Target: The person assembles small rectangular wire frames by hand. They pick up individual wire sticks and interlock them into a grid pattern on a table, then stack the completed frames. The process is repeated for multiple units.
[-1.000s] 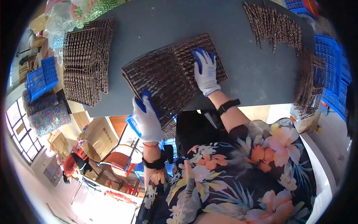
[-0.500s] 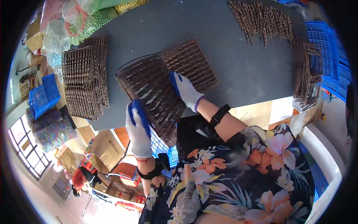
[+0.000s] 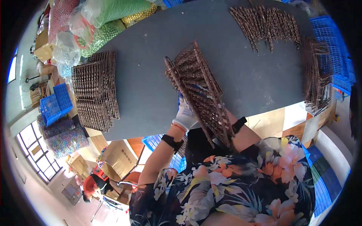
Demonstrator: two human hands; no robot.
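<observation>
A dark brown, rough-textured slatted panel (image 3: 207, 109) stands tilted on its edge above the near side of the grey table, with several rows of slats inside its frame. My left hand (image 3: 184, 116), in a white glove with blue on the palm side, grips it from the left, its fingers running partly behind the slats. A second brown layer (image 3: 188, 56) shows at the far end of the panel; whether it is a separate piece I cannot tell. My right hand is hidden behind the panel; only its forearm (image 3: 247, 133), with a black strap, shows.
Brown panels (image 3: 96, 94) lie stacked at the table's left, and more (image 3: 316, 71) at its right edge. A bunch of brown twisted sticks (image 3: 267, 26) lies at the far right. Bags of green beads (image 3: 102, 35) stand far left. Blue crates (image 3: 332, 49) line the right. A person (image 3: 92, 184) bends at lower left.
The panel has turned from lying nearly flat to standing tilted on edge, and shifted right. My left hand has moved right and up. My right hand has gone out of sight behind the panel.
</observation>
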